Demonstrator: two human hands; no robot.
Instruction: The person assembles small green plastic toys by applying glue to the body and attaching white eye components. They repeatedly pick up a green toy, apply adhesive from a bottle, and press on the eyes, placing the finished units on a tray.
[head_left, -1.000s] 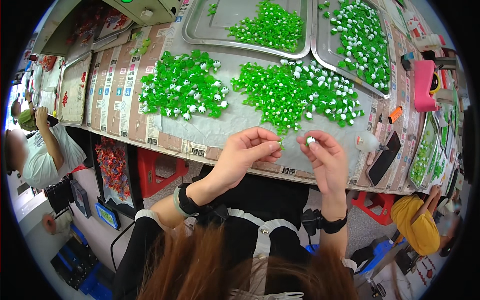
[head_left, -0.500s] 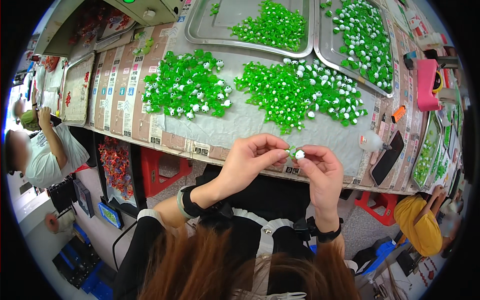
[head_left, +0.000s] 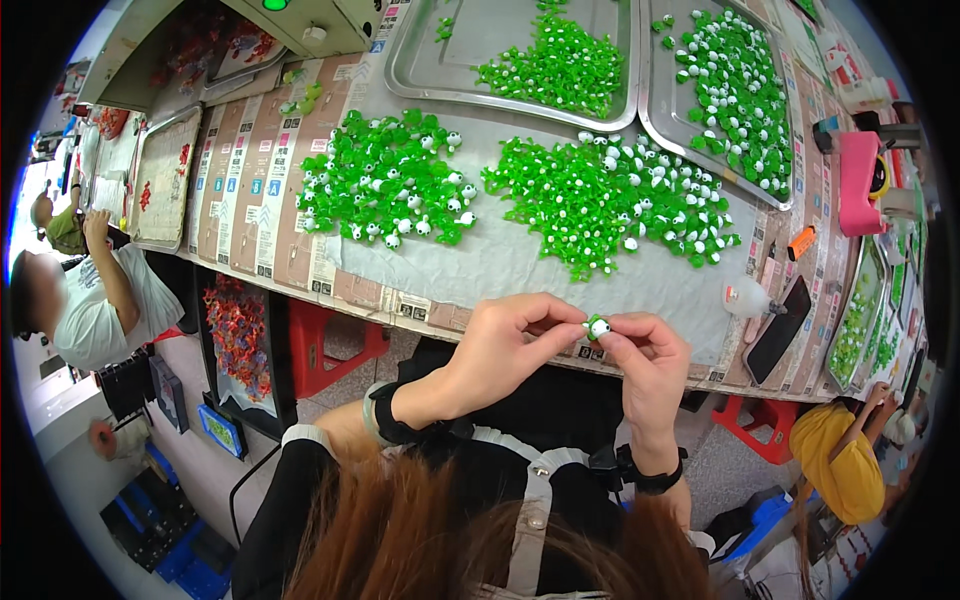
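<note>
Left hand (head_left: 508, 345) and right hand (head_left: 646, 362), fingers pinched closed, hold one green-and-white piece (head_left: 598, 327); the left pile (head_left: 385, 180) looks joined, while the ample mixed pile (head_left: 560, 195) ahead seems unjoined.

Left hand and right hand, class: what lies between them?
In the head view, a small green-and-white piece lies between the left hand and the right hand, at their fingertips.

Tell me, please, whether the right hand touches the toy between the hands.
Touching: the head view shows the right hand pinching the small toy, with no visible gap.
</note>
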